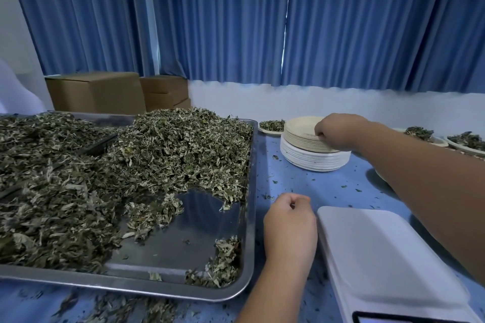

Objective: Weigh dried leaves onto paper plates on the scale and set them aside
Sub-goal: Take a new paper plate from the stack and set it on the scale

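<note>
A big heap of dried leaves [110, 178] fills a metal tray [250, 191] on the left. A white scale [380, 257] lies at the lower right with a bare platform. At the back stands a stack of paper plates [301, 136], beige ones on top of white ones. My right hand [338, 130] reaches over the stack, and its fingers pinch the rim of the top plates. My left hand [288, 220] hovers between the tray and the scale, fingers curled into a loose fist with nothing visible in it.
Plates with small portions of leaves sit at the back: one [271, 126] behind the stack, two more [422, 135] [467, 142] at the far right. Cardboard boxes [97, 92] stand behind the tray. Leaf crumbs litter the blue table [315, 183]. Blue curtains hang behind.
</note>
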